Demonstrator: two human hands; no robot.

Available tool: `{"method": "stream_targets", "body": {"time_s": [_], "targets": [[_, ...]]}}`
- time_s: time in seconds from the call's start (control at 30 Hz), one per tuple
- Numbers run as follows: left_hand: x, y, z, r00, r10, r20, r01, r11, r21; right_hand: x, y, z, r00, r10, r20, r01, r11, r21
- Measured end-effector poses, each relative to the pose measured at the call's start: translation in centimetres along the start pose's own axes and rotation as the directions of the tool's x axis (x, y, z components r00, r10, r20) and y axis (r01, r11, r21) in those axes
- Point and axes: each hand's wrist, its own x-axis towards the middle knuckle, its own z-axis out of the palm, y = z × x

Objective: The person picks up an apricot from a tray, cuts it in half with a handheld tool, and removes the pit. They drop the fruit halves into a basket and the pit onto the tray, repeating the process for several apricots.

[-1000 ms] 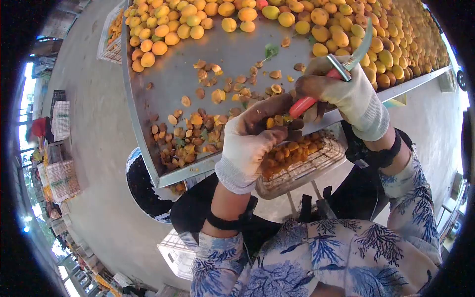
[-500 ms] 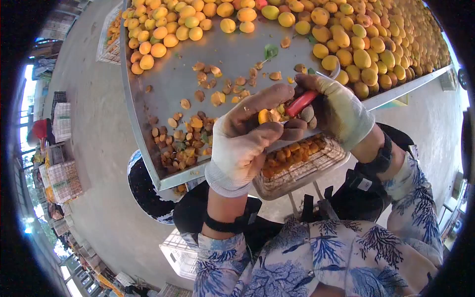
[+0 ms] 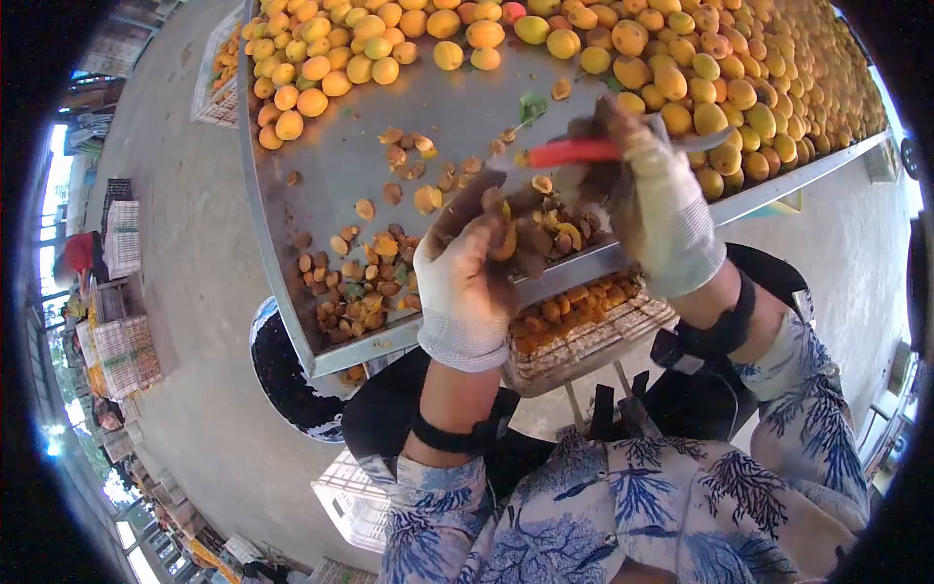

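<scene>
My left hand (image 3: 467, 263), in a white glove with brown-stained fingers, is over the front edge of the metal table. Its fingers curl around an orange-yellow apricot piece (image 3: 505, 234), which is blurred and partly hidden. My right hand (image 3: 654, 200), gloved too, is closed on a red-handled tool (image 3: 574, 152) with a curved metal end sticking out on the right. The tool lies roughly level above the table, and motion smears the fingertips. Between and below the hands lie cut fruit bits and pits (image 3: 569, 229).
Whole apricots (image 3: 720, 117) are heaped on the metal table (image 3: 467, 102) at the back and right. Pits and scraps (image 3: 365, 292) cover its front left corner. Beneath the edge sits a crate (image 3: 593, 346) of orange apricot halves. A dark tub (image 3: 292, 375) and a white crate (image 3: 350, 501) stand on the floor.
My right hand has moved up and away from my left, turning the red-handled tool level. My left hand has shifted slightly. Fruit bits between the hands now show.
</scene>
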Motion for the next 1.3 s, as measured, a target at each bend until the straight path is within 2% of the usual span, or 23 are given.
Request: {"method": "stream_targets", "body": {"time_s": [0.07, 0.13, 0.27, 0.3, 0.33, 0.4, 0.43, 0.47, 0.53, 0.6, 0.63, 0.7, 0.73, 0.8, 0.87, 0.93, 0.97, 1.0, 1.07, 1.13, 1.2, 1.27, 1.3], "targets": [[-0.1, 0.0, 0.3, 0.991, -0.086, -0.099, 0.084, 0.996, -0.026, 1.1, -1.0, -0.2, 0.989, -0.136, -0.052, 0.130, 0.987, -0.092], [-0.4, 0.2, 0.8, 0.988, -0.010, -0.155, 0.029, 0.992, 0.122, 2.1, -2.6, -1.2, 0.934, -0.327, 0.144, 0.356, 0.887, -0.293], [-0.8, 0.5, 0.4, 0.988, 0.066, -0.136, -0.023, 0.954, 0.298, 2.5, -5.7, -3.0, 0.914, -0.393, 0.100, 0.395, 0.808, -0.437], [-0.8, 0.5, 0.4, 0.986, 0.098, -0.131, -0.046, 0.934, 0.354, 2.6, -6.8, -3.7, 0.928, -0.362, 0.087, 0.337, 0.719, -0.608], [-0.8, 0.2, 0.5, 0.983, 0.133, -0.124, -0.071, 0.909, 0.410, 2.5, -7.6, -4.2, 0.924, -0.373, 0.083, 0.341, 0.706, -0.620], [-0.9, -0.1, 1.1, 0.975, 0.110, -0.195, -0.031, 0.930, 0.367, 2.4, -9.1, -4.5, 0.949, -0.315, 0.021, 0.144, 0.372, -0.917], [-1.1, 0.3, 1.4, 0.983, 0.108, -0.151, -0.047, 0.930, 0.366, 3.5, -8.5, -5.7, 0.884, -0.452, 0.115, 0.233, 0.213, -0.949], [-1.1, 0.4, 1.6, 0.988, 0.108, -0.107, -0.063, 0.929, 0.364, 3.7, -8.5, -7.0, 0.882, -0.458, 0.114, 0.230, 0.206, -0.951], [-0.4, -0.8, 1.1, 0.975, 0.146, -0.165, -0.069, 0.915, 0.397, 3.4, -8.8, -7.4, 0.833, -0.449, 0.324, 0.253, -0.213, -0.944], [-0.5, -1.1, 0.7, 0.995, 0.092, -0.046, -0.061, 0.892, 0.448, 3.6, -8.7, -7.6, 0.904, -0.366, 0.223, 0.195, -0.114, -0.974], [-0.7, -1.0, 1.0, 0.995, 0.091, -0.045, -0.062, 0.893, 0.446, 4.3, -8.1, -8.3, 0.935, -0.281, 0.214, 0.144, -0.250, -0.957], [-1.2, -0.7, 2.2, 0.980, -0.191, 0.060, 0.100, 0.728, 0.678, 5.1, -6.5, -8.8, 0.959, -0.193, 0.209, 0.087, -0.501, -0.861], [-1.2, -1.2, 2.1, 0.980, -0.190, 0.062, 0.097, 0.726, 0.681, 5.5, -5.8, -8.9, 0.958, -0.196, 0.209, 0.086, -0.498, -0.863], [-1.3, -2.5, 2.0, 0.873, -0.346, 0.344, -0.068, 0.612, 0.788, 6.1, -5.0, -8.6, 0.966, -0.149, 0.210, 0.070, -0.633, -0.771], [-1.7, -2.4, 2.4, 0.847, -0.366, 0.385, -0.089, 0.617, 0.782, 6.2, -5.4, -8.1, 0.979, -0.126, 0.158, 0.050, -0.604, -0.795], [-1.7, -2.2, 2.4, 0.820, -0.380, 0.428, -0.110, 0.629, 0.770, 5.6, -6.0, -7.5, 0.961, -0.148, 0.233, 0.173, -0.336, -0.926], [-1.6, -2.2, 2.3, 0.881, -0.326, 0.342, -0.014, 0.704, 0.710, 5.0, -6.2, -7.1, 0.958, -0.143, 0.249, 0.213, -0.225, -0.951], [-1.5, -2.1, 2.1, 0.929, -0.281, 0.239, 0.072, 0.773, 0.630, 3.9, -6.2, -6.0, 0.956, -0.131, 0.262, 0.228, -0.227, -0.947], [-1.0, -2.2, 2.2, 0.971, -0.174, 0.165, 0.057, 0.837, 0.545, 1.8, -5.9, -4.2, 0.926, -0.112, 0.360, 0.369, 0.082, -0.926], [-1.0, -1.6, 2.6, 0.994, -0.054, 0.092, 0.038, 0.985, 0.167, 0.5, -4.8, -2.8, 0.880, -0.036, 0.473, 0.474, 0.116, -0.873], [-0.8, -1.0, 1.9, 0.991, -0.076, 0.109, 0.046, 0.965, 0.257, -0.6, -4.3, -1.4, 0.819, 0.020, 0.574, 0.565, 0.155, -0.811], [-0.7, -1.0, 0.6, 0.985, -0.165, 0.052, 0.155, 0.974, 0.163, -1.4, -4.6, -0.1, 0.821, 0.088, 0.564, 0.526, 0.268, -0.808], [-1.2, -0.5, 1.3, 0.994, -0.097, 0.054, 0.091, 0.991, 0.098, -1.3, -4.1, 0.0, 0.844, -0.033, 0.535, 0.512, 0.342, -0.788]]}}
